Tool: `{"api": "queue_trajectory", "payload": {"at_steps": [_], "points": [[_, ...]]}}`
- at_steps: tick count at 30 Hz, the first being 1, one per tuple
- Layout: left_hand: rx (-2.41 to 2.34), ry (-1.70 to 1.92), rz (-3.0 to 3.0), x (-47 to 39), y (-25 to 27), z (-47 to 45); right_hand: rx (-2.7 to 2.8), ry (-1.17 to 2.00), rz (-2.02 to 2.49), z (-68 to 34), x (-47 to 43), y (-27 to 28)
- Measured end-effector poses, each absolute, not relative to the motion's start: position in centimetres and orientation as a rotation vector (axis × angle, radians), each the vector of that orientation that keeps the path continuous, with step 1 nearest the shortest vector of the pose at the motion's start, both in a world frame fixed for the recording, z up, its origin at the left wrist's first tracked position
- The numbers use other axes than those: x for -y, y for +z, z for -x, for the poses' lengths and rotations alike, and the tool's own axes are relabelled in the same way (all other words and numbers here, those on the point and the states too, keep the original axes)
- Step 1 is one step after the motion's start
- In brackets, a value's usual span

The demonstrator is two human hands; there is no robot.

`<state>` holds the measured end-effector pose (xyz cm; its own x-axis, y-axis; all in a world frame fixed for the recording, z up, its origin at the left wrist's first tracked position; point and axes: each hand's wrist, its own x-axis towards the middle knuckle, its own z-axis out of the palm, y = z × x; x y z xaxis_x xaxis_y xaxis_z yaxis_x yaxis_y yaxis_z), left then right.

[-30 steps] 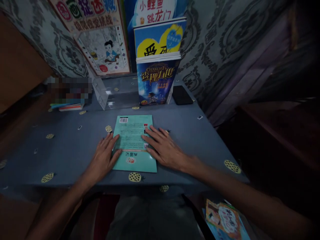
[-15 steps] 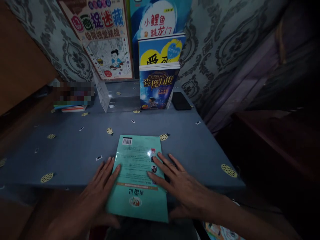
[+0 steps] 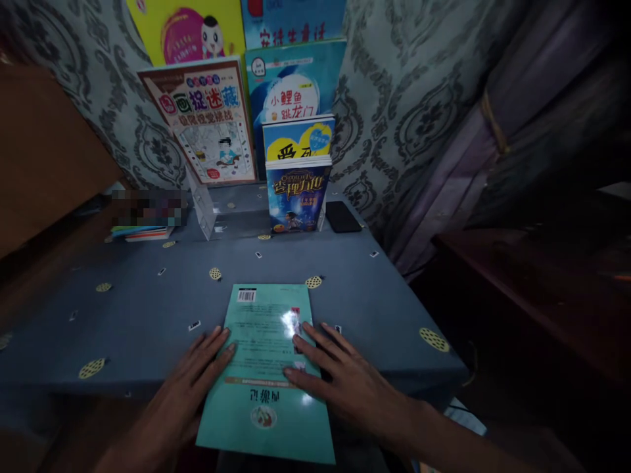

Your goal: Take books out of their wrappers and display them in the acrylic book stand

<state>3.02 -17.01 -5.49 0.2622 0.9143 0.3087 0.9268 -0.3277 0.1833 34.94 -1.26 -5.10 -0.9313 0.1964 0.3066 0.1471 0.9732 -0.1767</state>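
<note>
A teal paperback book (image 3: 266,364) lies at the front edge of the table, its near end reaching past the edge. A barcode shows at its far left corner, and its print appears upside down to me. My left hand (image 3: 197,371) rests along the left side of the book, fingers stretched out, the tips touching its edge. Over the right side lies my right hand (image 3: 340,374), fingers spread on the cover. Neither hand is wrapped round the book; the right thumb is hidden.
Behind the book, a clear stand (image 3: 201,207) holds several upright books, among them a dark blue one (image 3: 294,197) in front. A black phone-like slab (image 3: 344,217) lies to its right. A small book stack (image 3: 148,230) sits at the back left of the patterned tablecloth (image 3: 148,309).
My view has tilted up, so more of the upright books shows and the table sits lower in the picture. Both hands stay at the sides of the teal book.
</note>
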Motion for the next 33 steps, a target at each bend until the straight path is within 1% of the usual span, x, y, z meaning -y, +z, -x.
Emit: {"api": "queue_trajectory", "payload": {"at_steps": [2, 5, 8, 9, 13, 15, 16, 20, 23, 25, 28, 30, 33], "points": [[1.885, -0.706, 2.508, 16.9, -4.6, -2.5, 2.726, 0.228, 0.199, -34.9, 1.0, -5.0], [1.969, -1.048, 2.542, 15.6, -2.5, -2.1, 2.572, 0.277, 0.114, -34.4, -0.2, -4.4], [2.000, -1.389, 2.583, 12.7, -0.7, -2.3, 2.419, 0.459, 0.088, -33.5, -1.8, -3.0], [2.041, -1.446, 2.598, 11.4, -0.4, -2.4, 2.377, 0.540, 0.101, -33.1, -2.4, -2.4], [2.243, -1.836, 2.293, 5.9, -0.6, -3.0, 2.141, 0.832, 0.297, -30.4, -4.4, 0.0], [2.297, -2.111, 1.902, 3.4, -0.9, -3.5, 1.942, 0.985, 0.503, -28.4, -5.5, 0.6], [2.306, -2.234, 1.799, 2.2, -0.8, -3.9, 1.830, 1.049, 0.590, -27.4, -6.2, 0.8], [2.252, -2.659, 1.572, -1.3, 0.1, -5.2, 1.495, 1.256, 0.572, -23.8, -8.9, 0.6], [2.217, -2.801, 1.445, -2.6, 0.5, -5.4, 1.344, 1.399, 0.559, -22.5, -10.2, 0.3], [2.282, -2.844, 1.330, -3.0, 0.2, -4.9, 1.291, 1.511, 0.590, -22.4, -10.4, 0.0], [2.631, -2.810, 1.054, -3.2, -0.6, -4.1, 1.236, 1.725, 0.650, -22.6, -10.2, -0.6], [2.913, -2.701, 0.871, -3.0, -1.0, -3.7, 1.178, 1.856, 0.714, -22.8, -10.2, -1.3], [3.160, -2.561, 0.856, -2.8, -1.0, -3.5, 1.111, 1.942, 0.827, -23.0, -10.6, -2.6]]}}
